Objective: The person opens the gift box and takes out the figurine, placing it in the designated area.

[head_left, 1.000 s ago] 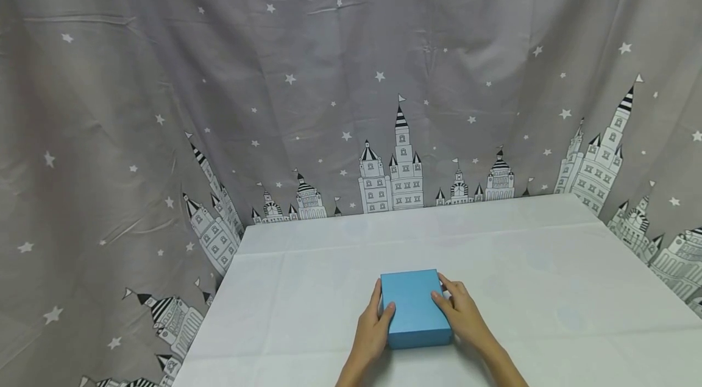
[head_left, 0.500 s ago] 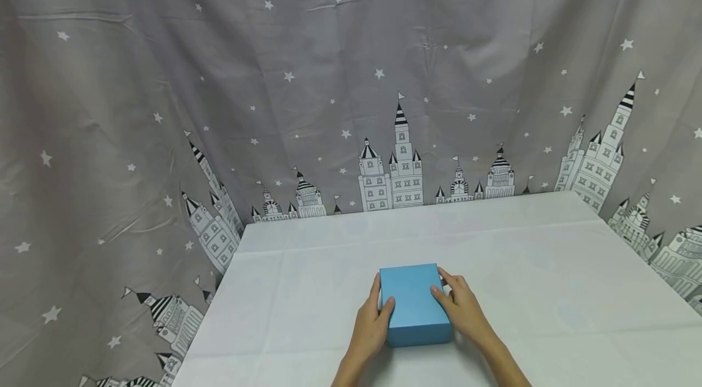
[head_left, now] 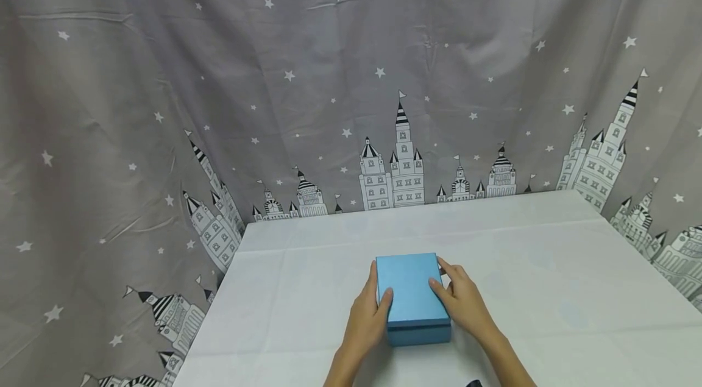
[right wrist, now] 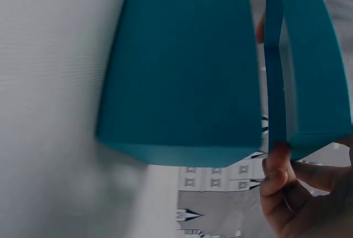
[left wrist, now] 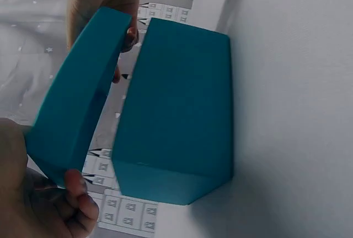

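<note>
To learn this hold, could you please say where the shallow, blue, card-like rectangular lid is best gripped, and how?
Probably by the left and right walls of the lid, coming with one hand from each side: it is hollow, and the gap above the taller blue box base leaves room beneath the lid's rim.

The left hand (head_left: 366, 318) grips the blue lid (head_left: 410, 286) at its left side, the right hand (head_left: 466, 305) at its right (both thumbs (head_left: 386, 300) lie on top); the forearms (head_left: 507, 361) slant inward from its near side.
</note>
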`<state>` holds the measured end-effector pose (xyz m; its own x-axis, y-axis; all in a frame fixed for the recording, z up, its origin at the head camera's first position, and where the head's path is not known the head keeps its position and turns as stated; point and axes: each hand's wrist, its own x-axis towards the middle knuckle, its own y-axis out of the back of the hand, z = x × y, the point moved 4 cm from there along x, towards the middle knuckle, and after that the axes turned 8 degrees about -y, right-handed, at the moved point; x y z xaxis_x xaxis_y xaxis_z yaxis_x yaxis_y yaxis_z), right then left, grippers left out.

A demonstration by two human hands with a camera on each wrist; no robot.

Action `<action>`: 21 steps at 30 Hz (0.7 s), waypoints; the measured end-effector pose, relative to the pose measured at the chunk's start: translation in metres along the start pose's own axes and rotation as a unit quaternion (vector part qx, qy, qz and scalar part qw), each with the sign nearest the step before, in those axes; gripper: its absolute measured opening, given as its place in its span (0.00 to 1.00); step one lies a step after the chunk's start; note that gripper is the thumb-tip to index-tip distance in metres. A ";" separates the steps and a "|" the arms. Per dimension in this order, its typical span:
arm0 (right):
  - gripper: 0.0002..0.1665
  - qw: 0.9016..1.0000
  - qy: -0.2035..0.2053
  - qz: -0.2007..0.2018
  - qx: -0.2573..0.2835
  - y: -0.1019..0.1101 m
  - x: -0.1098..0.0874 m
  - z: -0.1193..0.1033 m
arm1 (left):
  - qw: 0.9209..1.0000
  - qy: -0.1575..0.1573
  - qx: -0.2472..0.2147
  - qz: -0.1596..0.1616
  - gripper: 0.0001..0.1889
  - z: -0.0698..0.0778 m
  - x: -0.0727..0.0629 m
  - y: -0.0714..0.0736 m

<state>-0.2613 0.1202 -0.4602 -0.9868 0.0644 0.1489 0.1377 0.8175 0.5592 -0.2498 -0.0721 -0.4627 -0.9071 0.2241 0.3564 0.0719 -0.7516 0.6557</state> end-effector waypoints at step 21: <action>0.38 0.990 0.089 0.056 -0.093 0.006 -0.011 -0.043 | 0.983 -0.022 0.172 0.064 0.35 0.026 0.002 0.033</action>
<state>-0.2455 0.1001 -0.4234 -0.9361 0.0333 0.3500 0.2746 0.6911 0.6686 -0.2387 -0.0799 -0.4231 -0.8630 0.1739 0.4744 0.3272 -0.5231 0.7869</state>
